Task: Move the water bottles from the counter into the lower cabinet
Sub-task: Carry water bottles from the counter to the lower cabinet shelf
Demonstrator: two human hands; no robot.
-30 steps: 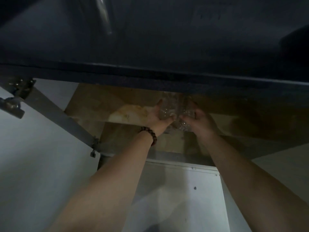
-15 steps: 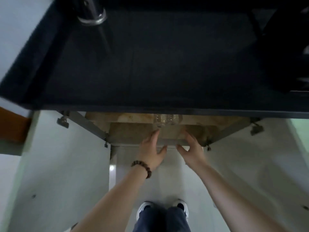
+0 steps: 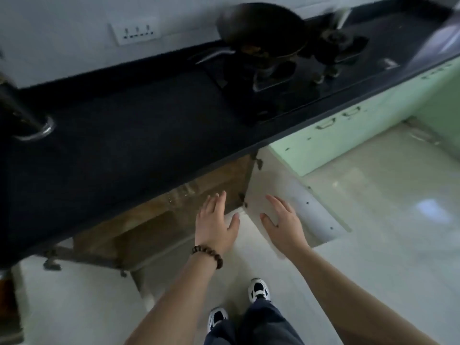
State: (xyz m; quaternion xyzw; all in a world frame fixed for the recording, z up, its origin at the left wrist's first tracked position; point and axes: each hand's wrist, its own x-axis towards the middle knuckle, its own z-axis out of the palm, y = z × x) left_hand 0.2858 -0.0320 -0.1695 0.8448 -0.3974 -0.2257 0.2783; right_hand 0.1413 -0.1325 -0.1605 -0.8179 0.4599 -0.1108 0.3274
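Note:
Clear plastic water bottles (image 3: 179, 195) stand inside the open lower cabinet (image 3: 149, 227), half hidden under the edge of the black counter (image 3: 129, 135). My left hand (image 3: 216, 224), with a bead bracelet on the wrist, hovers open just in front of the cabinet opening, holding nothing. My right hand (image 3: 282, 224) is also open and empty, spread over the inner face of the right cabinet door (image 3: 298, 202), which is swung wide.
A dark wok (image 3: 261, 28) sits on a gas hob (image 3: 286, 70) at the back right of the counter. A tap base (image 3: 37, 130) is at the left. The left cabinet door (image 3: 74, 295) hangs open. Green cabinet fronts (image 3: 348, 125) run to the right. My shoes (image 3: 258, 290) stand on pale floor tiles.
Both hands let go of the bottles inside the cabinet and drew back out. My view rose and turned right, showing the counter top and hob.

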